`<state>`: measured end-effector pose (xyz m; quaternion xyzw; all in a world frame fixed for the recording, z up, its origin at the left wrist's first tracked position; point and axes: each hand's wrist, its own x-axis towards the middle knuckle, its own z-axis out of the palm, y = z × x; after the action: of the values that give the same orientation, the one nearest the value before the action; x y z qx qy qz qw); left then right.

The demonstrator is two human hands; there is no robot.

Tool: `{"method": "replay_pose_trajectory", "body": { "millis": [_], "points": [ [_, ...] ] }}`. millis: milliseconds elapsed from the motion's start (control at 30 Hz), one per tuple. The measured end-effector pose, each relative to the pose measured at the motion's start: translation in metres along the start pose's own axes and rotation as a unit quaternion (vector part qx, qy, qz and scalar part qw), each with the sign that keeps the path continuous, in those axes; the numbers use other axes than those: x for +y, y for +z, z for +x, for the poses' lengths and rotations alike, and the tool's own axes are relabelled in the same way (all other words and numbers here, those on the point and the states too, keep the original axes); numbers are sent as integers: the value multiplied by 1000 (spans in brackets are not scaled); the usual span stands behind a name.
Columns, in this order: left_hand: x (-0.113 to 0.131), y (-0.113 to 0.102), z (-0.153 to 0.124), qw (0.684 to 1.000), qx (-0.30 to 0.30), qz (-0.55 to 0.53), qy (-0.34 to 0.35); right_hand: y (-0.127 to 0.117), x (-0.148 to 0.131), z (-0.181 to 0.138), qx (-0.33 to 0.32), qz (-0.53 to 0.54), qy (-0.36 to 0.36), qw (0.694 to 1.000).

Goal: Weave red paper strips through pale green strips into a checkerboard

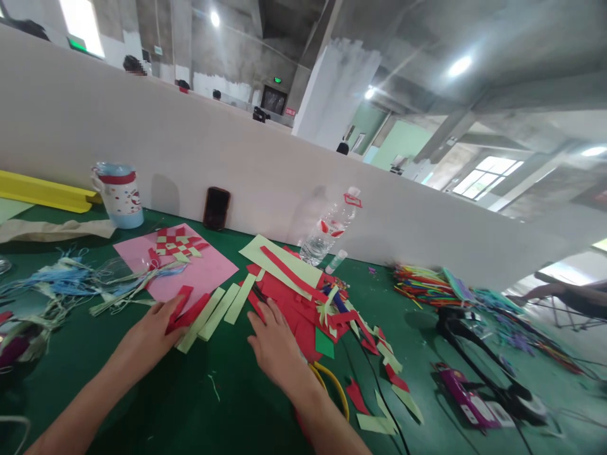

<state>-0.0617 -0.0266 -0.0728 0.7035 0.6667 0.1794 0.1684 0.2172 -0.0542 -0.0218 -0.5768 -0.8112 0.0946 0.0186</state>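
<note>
From my station the widest thing is the green table [227,404], closed off at the back by a white partition [142,139]. On it, a heap of red paper [296,313] lies in the middle with a pale green sheet [284,259] on top. To its left is a pink sheet [208,272] carrying a small woven patch [177,243] of red and green. My left hand [152,332] lies flat, fingers apart, its tips pressing on two red strips [183,309] at the pink sheet's near edge and gripping nothing. My right hand [275,341] is also spread and unclenched, its fingertips resting on the near edge of the red heap. Between the hands lie three pale green strips [218,313], side by side and touching. To do this well I would, by my judgement, pin the strips with flat pads, slide one at a time and square the edges so nothing creases. A mug [121,196], a water bottle [329,230] and a phone [216,207] stand along the partition, and yellow-handled scissors [334,382] sit just beside my right wrist
</note>
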Motion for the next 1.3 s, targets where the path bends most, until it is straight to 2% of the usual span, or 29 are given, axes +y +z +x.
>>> {"method": "replay_pose_trajectory", "body": {
  "millis": [67,167,267,367,467,633,767,833,900,1000,1100,1200,1300],
  "points": [
    [-3,-2,4,1000,4,-13,-4,2,4,-31,20,7,32,999],
    [-10,-6,7,999,14,-31,-13,18,15,-77,23,-5,84,996],
    [-15,-8,7,999,27,-39,-20,41,29,-100,16,-35,121,992],
    [-14,-8,5,999,26,-37,-17,59,45,-101,44,-51,115,991],
    [-12,-8,3,999,19,-30,-5,65,59,-92,87,-47,98,990],
    [-12,-8,-3,1000,4,-3,23,45,64,-78,120,-22,96,988],
    [-14,-5,-7,998,-15,22,51,10,44,-46,149,37,44,987],
    [-12,-2,-9,997,-27,25,66,-4,35,-14,140,79,24,987],
    [-10,-2,-10,995,-48,18,84,-11,31,27,117,110,35,986],
    [-4,-8,-10,992,-77,-1,97,-10,37,91,111,111,62,986],
    [5,-20,-3,994,-42,-5,99,-3,43,134,95,110,74,987],
    [13,-31,14,993,-6,3,114,3,46,151,81,126,64,987],
    [15,-35,39,994,16,21,106,5,49,152,78,163,54,982]
  ]
}}
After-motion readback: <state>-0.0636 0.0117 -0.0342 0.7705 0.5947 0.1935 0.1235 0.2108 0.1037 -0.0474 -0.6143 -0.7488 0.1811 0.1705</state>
